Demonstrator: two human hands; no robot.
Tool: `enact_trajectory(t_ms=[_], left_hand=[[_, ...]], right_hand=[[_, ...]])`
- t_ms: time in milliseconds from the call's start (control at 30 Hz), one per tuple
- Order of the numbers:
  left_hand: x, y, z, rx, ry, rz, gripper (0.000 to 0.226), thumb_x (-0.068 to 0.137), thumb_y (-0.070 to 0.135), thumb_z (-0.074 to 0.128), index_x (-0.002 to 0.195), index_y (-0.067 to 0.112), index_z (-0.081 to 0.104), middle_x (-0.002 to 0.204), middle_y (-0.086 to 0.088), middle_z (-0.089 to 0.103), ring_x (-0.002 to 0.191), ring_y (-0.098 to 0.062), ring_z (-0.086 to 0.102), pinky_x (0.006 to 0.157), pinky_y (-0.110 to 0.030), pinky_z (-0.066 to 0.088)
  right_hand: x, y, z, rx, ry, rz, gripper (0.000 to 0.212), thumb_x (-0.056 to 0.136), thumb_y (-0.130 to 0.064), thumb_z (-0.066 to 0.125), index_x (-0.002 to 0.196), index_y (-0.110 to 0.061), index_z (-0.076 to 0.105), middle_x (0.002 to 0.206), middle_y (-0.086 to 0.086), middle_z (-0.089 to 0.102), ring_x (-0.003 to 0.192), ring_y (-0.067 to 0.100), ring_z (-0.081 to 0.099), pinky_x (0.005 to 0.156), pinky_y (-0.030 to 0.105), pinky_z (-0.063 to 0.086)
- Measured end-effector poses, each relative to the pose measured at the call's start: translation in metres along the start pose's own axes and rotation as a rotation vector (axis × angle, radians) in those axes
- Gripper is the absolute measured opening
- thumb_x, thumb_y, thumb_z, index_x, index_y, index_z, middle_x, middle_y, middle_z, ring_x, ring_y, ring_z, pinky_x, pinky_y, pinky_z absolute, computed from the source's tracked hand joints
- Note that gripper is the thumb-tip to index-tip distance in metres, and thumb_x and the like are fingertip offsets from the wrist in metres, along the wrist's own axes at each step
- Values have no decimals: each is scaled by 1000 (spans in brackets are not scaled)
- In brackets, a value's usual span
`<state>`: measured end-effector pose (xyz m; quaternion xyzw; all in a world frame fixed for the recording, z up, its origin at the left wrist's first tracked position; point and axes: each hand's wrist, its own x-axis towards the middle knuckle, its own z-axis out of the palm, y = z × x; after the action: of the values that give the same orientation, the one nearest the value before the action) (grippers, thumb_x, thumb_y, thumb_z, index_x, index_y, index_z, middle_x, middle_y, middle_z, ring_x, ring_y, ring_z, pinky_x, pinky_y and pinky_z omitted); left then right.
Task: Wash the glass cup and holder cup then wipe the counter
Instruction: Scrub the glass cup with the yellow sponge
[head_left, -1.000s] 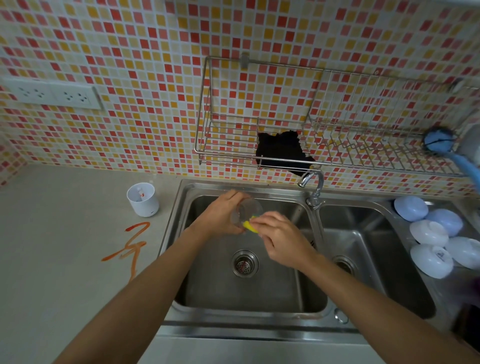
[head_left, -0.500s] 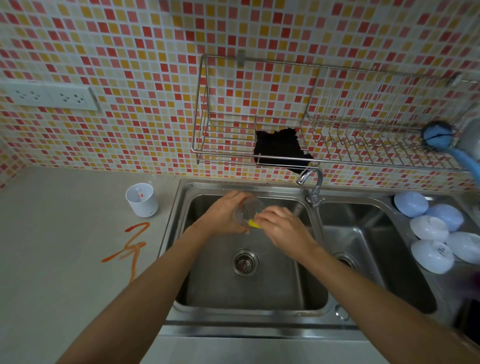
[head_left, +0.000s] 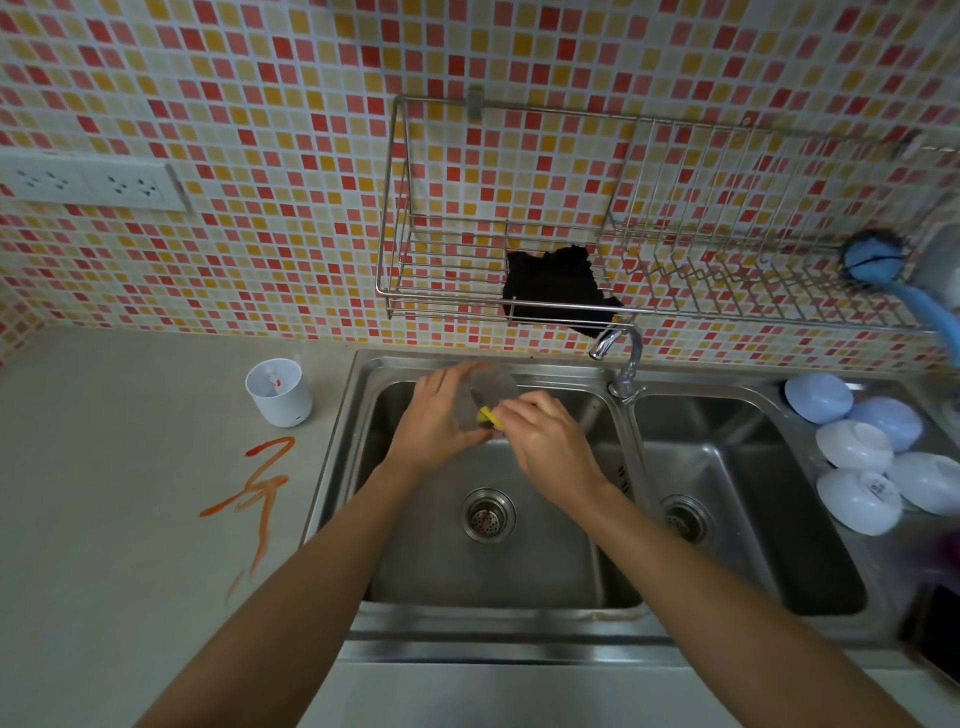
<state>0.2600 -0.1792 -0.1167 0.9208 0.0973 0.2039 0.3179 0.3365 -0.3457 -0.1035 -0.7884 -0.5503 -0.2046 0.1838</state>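
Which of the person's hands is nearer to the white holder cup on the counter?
Left. The left hand grips the glass cup over the left basin, just right of the white holder cup; the right hand is farther right.

No text can be read; a mark on one white bowl (head_left: 858, 500) is too blurred.

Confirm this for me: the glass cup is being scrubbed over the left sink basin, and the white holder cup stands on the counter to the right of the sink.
Wrong on one point. In the head view the white holder cup stands on the counter to the left of the sink, above the orange smear. The rest holds: the glass cup is being scrubbed over the left basin.
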Motion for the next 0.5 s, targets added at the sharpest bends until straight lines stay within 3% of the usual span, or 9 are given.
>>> enact_trajectory(t_ms=[133, 267, 367, 500], left_hand=[[8, -5, -10, 20, -25, 84, 83, 68, 48, 81, 138, 25, 42, 136, 7, 52, 125, -13, 47, 102, -31, 41], [9, -7, -18, 99, -45, 145, 85, 65, 36, 86, 137, 23, 43, 133, 6, 55, 122, -12, 50, 97, -28, 46], [12, -6, -19, 132, -67, 178, 83, 66, 33, 86, 136, 21, 44, 133, 5, 55, 122, -11, 49, 95, -21, 41], [15, -7, -23, 115, -102, 226, 77, 69, 32, 84, 135, 17, 46, 132, 0, 56, 119, -14, 52, 91, -24, 46]], right_hand=[[3, 5, -1, 58, -61, -34, 27, 80, 0, 70, 106, -8, 71, 105, 1, 71, 95, 24, 59, 83, 37, 53], [6, 21, -12, -31, -145, -139, 43, 75, 2, 72, 116, -9, 69, 114, 4, 70, 106, 25, 60, 90, 39, 50], [7, 21, -14, -69, -165, -90, 44, 75, 1, 69, 118, -7, 68, 119, 6, 68, 112, 26, 58, 93, 41, 49], [-3, -4, -8, 63, -195, -33, 43, 81, -2, 60, 123, -4, 64, 123, 8, 67, 111, 28, 58, 93, 42, 52]])
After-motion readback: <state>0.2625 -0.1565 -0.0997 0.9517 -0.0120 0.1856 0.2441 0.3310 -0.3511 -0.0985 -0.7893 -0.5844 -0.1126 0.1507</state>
